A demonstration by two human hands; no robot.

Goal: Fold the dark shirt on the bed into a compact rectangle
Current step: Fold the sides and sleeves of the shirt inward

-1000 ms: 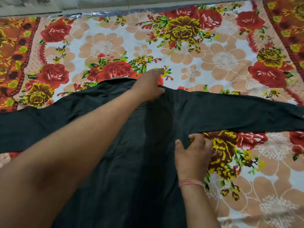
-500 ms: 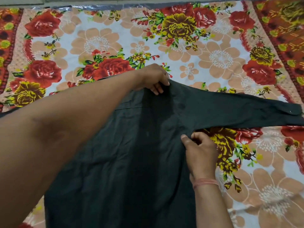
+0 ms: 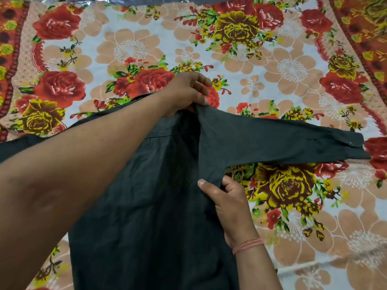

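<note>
The dark shirt [image 3: 146,206] lies flat on the flowered bed sheet [image 3: 293,65], its body running toward me and its right sleeve [image 3: 282,143] stretched out to the right, cuff at the far right. My left hand [image 3: 186,93] reaches across and pinches the shirt at the right shoulder, lifting the cloth into a ridge. My right hand [image 3: 228,204] pinches the side edge just under the armpit. My left forearm hides the shirt's left half and collar.
The sheet, with red and yellow roses, covers the whole bed around the shirt. A silvery strip [image 3: 117,0] marks the far edge of the bed at the top.
The right shoulder and side of the shirt have been drawn inward to the left, so the right sleeve's cuff has slid into view. Both hands keep their hold.
</note>
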